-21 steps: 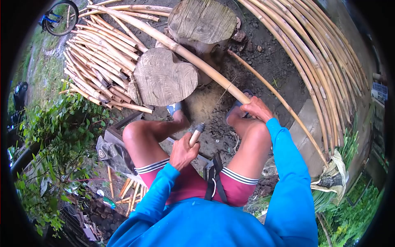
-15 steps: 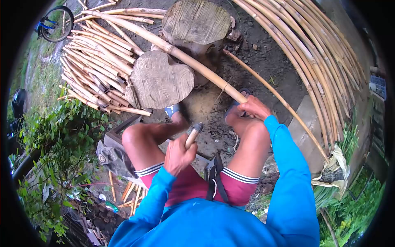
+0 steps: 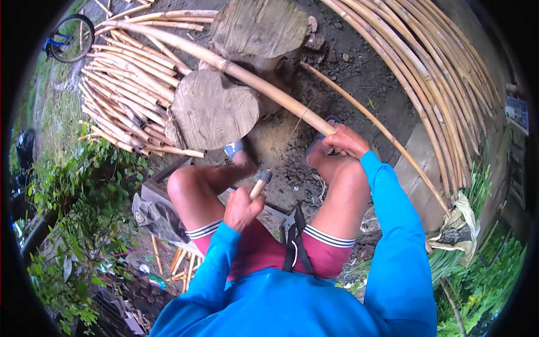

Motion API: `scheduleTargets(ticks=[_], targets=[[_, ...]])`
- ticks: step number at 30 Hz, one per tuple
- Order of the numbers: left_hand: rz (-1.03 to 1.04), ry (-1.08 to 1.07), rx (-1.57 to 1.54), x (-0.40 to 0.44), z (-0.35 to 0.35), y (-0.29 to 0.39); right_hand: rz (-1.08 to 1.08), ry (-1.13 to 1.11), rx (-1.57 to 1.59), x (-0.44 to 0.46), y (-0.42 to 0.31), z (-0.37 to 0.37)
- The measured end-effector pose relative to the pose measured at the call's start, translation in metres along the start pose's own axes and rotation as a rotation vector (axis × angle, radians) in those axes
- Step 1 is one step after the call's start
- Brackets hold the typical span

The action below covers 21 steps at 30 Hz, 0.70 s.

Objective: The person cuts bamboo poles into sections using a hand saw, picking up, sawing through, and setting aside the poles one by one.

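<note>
at lap level: blue long-sleeved top [image 3: 286, 306] nearest the cam, then dk red shorts [image 3: 252, 253] w/ striped hems; blk strap [image 3: 293, 241] hangs btwn the thighs.
l hand [image 3: 242, 209]: closed round the pale handle of a tool [image 3: 257, 189], abv the l thigh; tool tilts up & to the r, dk end piece on top, anything past that too small to tell.
cloth: camo-patterned cloth [image 3: 157, 218], just beside the l thigh, outer side.
r hand [image 3: 348, 141]: gripping the near end of a thick bamboo pole [image 3: 275, 92], fingers wrapped round it, near the r knee [image 3: 347, 177].
pole: runs from the r hand up & to the l, tilted across the view, btwn the two stump tops; can't tell if it touches either. thin sprig [image 3: 303, 115] sticks out near the held end.
feet: both in sandals on dk soil, l foot [image 3: 234, 149] by the near stump, r foot [image 3: 324, 133] partly behind the pole.
near stump [image 3: 210, 109]: flat sawn top, l of the pole.
thin pole [image 3: 370, 118]: lies r of the r hand, slanting twd a pale sack [image 3: 457, 222].
far stump [image 3: 255, 28]: other side of the pole, also flat-topped.
cut pieces [image 3: 126, 81]: big pile of bamboo, l of the near stump.
long poles [image 3: 418, 78]: many side by side, far r, curved by the lens.
bike wheel [image 3: 70, 38]: top l, well apart from the hands.
</note>
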<state>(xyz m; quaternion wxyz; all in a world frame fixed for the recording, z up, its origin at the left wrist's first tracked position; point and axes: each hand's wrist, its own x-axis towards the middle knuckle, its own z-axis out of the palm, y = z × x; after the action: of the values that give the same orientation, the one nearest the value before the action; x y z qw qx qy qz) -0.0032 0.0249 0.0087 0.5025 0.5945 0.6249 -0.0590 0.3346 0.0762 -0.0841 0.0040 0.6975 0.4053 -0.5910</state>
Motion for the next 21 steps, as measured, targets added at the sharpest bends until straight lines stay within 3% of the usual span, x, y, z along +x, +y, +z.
scheduleTargets(ticks=[2, 8, 10, 12, 13, 14, 15, 16, 17, 19, 21], targets=[[0.123, 0.178, -0.009, 0.026, 0.038, -0.032, -0.111, -0.027, 0.077, 0.001, 0.004, 0.000], [0.125, 0.187, -0.008, -0.010, 0.005, 0.001, -0.161, -0.203, 0.267, 0.000, 0.011, 0.003], [0.133, 0.134, -0.103, -0.031, -0.013, 0.019, -0.198, 0.039, 0.279, -0.039, -0.016, 0.010], [0.169, 0.086, -0.098, -0.006, -0.012, 0.016, -0.376, -0.299, 0.353, 0.026, 0.045, 0.009], [0.217, 0.182, -0.031, 0.021, -0.008, 0.025, -0.201, -0.036, 0.496, 0.000, 0.023, 0.019], [0.216, 0.167, -0.010, 0.056, -0.003, 0.038, -0.011, -0.231, 0.248, 0.031, 0.036, 0.006], [0.207, 0.110, 0.003, 0.089, 0.007, 0.044, -0.078, -0.161, 0.310, 0.020, 0.027, 0.010], [0.156, 0.102, -0.045, 0.111, 0.022, 0.032, -0.042, -0.107, 0.177, 0.020, 0.023, 0.008], [0.170, 0.126, -0.114, 0.107, 0.031, 0.029, -0.075, -0.087, 0.181, 0.025, 0.027, 0.009], [0.229, 0.332, -0.183, 0.106, 0.062, 0.030, 0.136, -0.120, 0.172, 0.019, 0.011, 0.006], [0.184, 0.296, -0.157, 0.055, 0.038, 0.014, 0.113, -0.106, 0.233, 0.017, 0.006, 0.011]])
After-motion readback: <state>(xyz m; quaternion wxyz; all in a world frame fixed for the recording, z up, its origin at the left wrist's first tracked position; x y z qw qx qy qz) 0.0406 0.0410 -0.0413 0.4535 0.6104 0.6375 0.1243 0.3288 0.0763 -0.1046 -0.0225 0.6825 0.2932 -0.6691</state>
